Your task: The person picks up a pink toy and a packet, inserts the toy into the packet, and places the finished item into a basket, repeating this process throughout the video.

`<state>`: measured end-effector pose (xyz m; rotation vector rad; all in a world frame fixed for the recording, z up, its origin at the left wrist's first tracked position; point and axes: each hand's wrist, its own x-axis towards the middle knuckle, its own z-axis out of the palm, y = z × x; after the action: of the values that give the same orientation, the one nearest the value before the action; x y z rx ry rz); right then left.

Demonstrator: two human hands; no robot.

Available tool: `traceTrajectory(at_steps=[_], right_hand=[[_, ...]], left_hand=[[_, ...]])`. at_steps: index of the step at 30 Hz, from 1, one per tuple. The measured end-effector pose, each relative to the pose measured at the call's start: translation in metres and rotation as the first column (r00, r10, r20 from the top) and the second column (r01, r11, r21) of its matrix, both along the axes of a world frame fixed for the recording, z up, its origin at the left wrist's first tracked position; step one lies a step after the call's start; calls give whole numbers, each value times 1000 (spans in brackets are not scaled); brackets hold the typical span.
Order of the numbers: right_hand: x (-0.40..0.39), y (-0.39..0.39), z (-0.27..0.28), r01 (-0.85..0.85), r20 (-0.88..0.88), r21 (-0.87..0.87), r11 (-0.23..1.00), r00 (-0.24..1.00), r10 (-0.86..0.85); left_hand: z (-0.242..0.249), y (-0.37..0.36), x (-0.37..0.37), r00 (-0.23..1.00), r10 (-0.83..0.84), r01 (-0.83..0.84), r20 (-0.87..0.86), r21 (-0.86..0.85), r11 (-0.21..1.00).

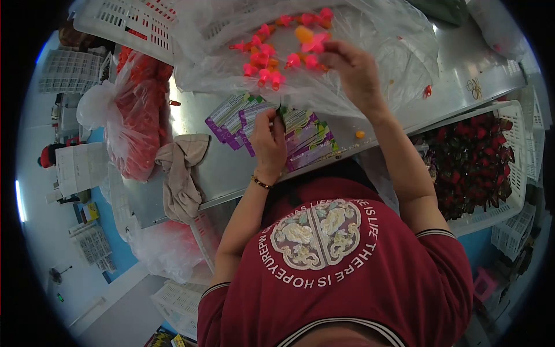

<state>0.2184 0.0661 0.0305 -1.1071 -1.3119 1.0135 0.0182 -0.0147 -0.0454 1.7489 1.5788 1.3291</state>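
Observation:
My right hand (pixel 351 70) reaches over a clear plastic sheet, fingertips pinched on a pink plastic piece with an orange top (pixel 312 40). Several similar pink and orange pieces (pixel 263 53) lie in a loose cluster on the clear plastic sheet (pixel 217 78). Closer to the table's front edge, my left hand (pixel 269 143) is closed above printed purple and green cards (pixel 303 136). A thin dark bit shows at its fingertips, too small to name.
A beige cloth (pixel 182 168) hangs over the metal table's (pixel 231 179) front edge. At left is a clear bag of red pieces (pixel 136 127); at right, a white crate (pixel 517 168) holds dark red pieces. A white basket (pixel 124 23) stands at back left; rubber bands (pixel 474 88) lie at right.

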Motion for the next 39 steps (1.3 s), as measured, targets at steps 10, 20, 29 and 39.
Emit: traceTrajectory(at_steps=[10, 20, 29, 39], right_hand=[[-16, -30, -75, -350, -369, -562, 750, 917, 151], [-15, -54, -72, -250, -136, -515, 820, 968, 210], [-7, -61, -63, 1, 316, -206, 979, 946, 66], [-7, -66, -67, 23, 537, -20, 1000, 844, -9]], left_hand=[[-6, 17, 18, 952, -17, 32, -307, 44, 999], [-12, 16, 15, 977, -21, 24, -214, 12, 1000], [-13, 17, 20, 952, -93, 116, -292, 62, 991], [-15, 18, 21, 959, -90, 109, -269, 55, 992]])
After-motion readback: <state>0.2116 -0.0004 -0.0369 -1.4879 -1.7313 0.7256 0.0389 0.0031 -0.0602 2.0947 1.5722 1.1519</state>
